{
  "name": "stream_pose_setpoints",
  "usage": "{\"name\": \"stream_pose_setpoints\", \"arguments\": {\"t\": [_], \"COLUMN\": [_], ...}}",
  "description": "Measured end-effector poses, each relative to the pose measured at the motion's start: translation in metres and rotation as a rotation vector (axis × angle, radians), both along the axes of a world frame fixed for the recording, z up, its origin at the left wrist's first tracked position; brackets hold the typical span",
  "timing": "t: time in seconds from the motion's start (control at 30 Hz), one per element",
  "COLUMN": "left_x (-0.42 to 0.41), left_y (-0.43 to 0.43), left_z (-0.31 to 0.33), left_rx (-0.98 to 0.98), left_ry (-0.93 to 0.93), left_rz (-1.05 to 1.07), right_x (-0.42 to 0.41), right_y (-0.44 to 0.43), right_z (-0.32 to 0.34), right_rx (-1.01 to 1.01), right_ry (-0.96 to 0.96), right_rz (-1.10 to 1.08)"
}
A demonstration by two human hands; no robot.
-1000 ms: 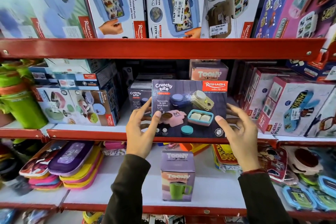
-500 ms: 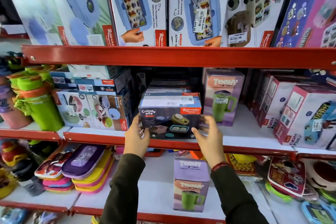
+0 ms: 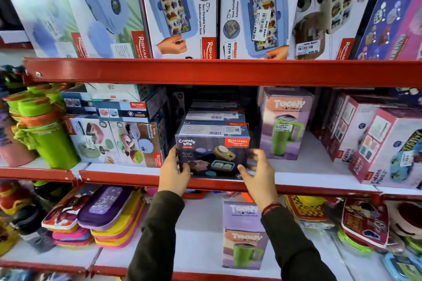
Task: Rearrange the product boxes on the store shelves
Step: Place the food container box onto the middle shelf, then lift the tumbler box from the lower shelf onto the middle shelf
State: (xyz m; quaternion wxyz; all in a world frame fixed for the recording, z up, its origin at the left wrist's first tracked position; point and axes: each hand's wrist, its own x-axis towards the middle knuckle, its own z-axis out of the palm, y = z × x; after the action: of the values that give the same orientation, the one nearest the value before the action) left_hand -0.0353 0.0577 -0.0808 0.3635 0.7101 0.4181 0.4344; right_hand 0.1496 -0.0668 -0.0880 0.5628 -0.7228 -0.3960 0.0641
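A dark "Crunchy Bite" product box (image 3: 212, 150) stands on the middle red-edged shelf (image 3: 118, 177), at its front lip, with its picture side facing me. My left hand (image 3: 174, 173) grips its left side, thumb on the front face. My right hand (image 3: 258, 173) is at its right side, blurred, with the thumb on the lower right corner and the fingers curled round the edge. More boxes of the same kind (image 3: 214, 116) are lined up directly behind it.
A purple Toony tumbler box (image 3: 285, 125) stands just right of my right hand, and another (image 3: 244, 235) sits on the shelf below. Snack-set boxes (image 3: 114, 141) and green bottles (image 3: 50, 139) fill the left. Kidzee boxes (image 3: 388, 143) crowd the right; large lunchbox boxes (image 3: 182, 7) are above.
The box was held up in front of the shelf; it has gone down and back onto the middle shelf, in front of the matching boxes. Both hands stayed on its sides.
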Motion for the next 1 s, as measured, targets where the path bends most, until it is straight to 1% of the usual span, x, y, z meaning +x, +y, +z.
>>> {"name": "stream_pose_setpoints", "arguments": {"t": [0.1, 0.17, 0.23, 0.3, 0.37, 0.43, 0.5, 0.6, 0.67, 0.73, 0.83, 0.9, 1.0], "left_x": [0.001, 0.000, -0.003, -0.005, -0.002, 0.003, 0.010, 0.020, 0.027, 0.033, 0.036, 0.035, 0.029], "left_y": [-0.005, -0.012, -0.024, -0.038, -0.053, -0.068, -0.082, -0.097, -0.105, -0.113, -0.121, -0.123, -0.127], "left_z": [-0.006, -0.013, -0.022, -0.037, -0.062, -0.088, -0.115, -0.149, -0.164, -0.171, -0.173, -0.173, -0.169], "left_rx": [-0.004, 0.030, 0.132, 0.240, 0.260, 0.194, 0.065, -0.240, -0.316, -0.308, -0.289, -0.247, -0.138], "left_ry": [-0.045, -0.085, -0.105, -0.091, -0.053, 0.009, 0.129, 0.345, 0.446, 0.456, 0.426, 0.390, 0.342], "left_rz": [0.042, 0.162, 0.318, 0.363, 0.300, 0.196, 0.066, -0.213, -0.334, -0.344, -0.270, -0.275, -0.315], "right_x": [0.001, 0.001, 0.003, 0.004, 0.003, -0.002, -0.010, -0.019, -0.019, -0.018, -0.013, -0.009, -0.006], "right_y": [-0.007, -0.015, -0.026, -0.039, -0.056, -0.072, -0.088, -0.107, -0.113, -0.113, -0.113, -0.116, -0.126], "right_z": [-0.004, -0.008, -0.017, -0.032, -0.055, -0.083, -0.115, -0.151, -0.163, -0.166, -0.167, -0.168, -0.166], "right_rx": [0.045, 0.120, 0.198, 0.243, 0.244, 0.231, 0.206, 0.085, -0.047, -0.204, -0.302, -0.291, -0.183], "right_ry": [-0.010, -0.048, -0.080, -0.078, -0.051, 0.029, 0.148, 0.419, 0.538, 0.547, 0.525, 0.498, 0.455], "right_rz": [0.013, -0.041, -0.103, -0.142, -0.168, -0.171, -0.147, -0.084, 0.044, 0.157, 0.136, 0.069, -0.044]}}
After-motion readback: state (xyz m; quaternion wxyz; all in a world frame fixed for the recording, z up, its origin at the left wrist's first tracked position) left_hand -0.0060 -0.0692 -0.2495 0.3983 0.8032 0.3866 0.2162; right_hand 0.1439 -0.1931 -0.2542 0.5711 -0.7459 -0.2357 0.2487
